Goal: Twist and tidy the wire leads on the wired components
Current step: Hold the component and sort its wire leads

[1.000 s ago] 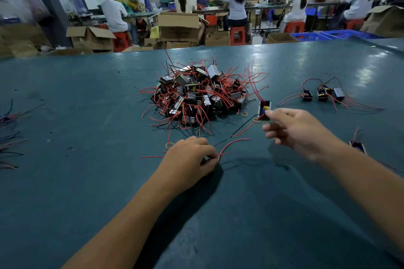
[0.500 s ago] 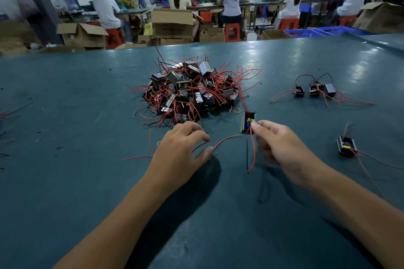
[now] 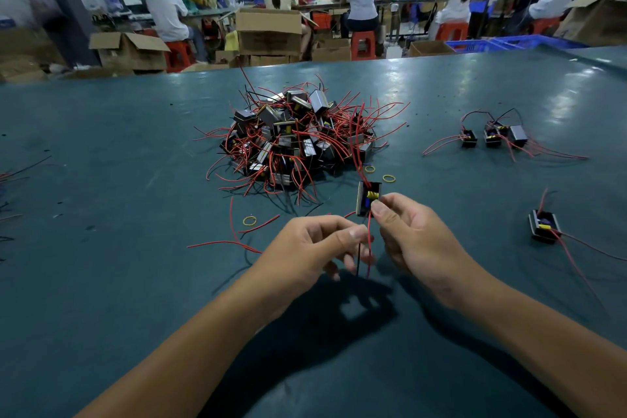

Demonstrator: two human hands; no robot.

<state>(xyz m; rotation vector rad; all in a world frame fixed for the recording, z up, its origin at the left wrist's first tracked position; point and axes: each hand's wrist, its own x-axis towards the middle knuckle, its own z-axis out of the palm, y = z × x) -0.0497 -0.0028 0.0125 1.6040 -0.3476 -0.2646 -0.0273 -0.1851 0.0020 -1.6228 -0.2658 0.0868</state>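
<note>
Small black wired component (image 3: 367, 197): now lifted off tabletop, right hand (image 3: 412, 241) pinching; left hand (image 3: 314, 248) newly pinching its red and black leads (image 3: 363, 248); twisting ready.

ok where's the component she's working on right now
In the head view it is just right of centre, pinched in the right hand: the component sits in front of the pile, its leads hanging to the left hand.

Smooth teal table (image 3: 135, 180) with a dull sheen. Beyond its far edge, matt brown cardboard boxes (image 3: 268, 30). Glossy red plastic stools (image 3: 363, 44) beside them.
</note>
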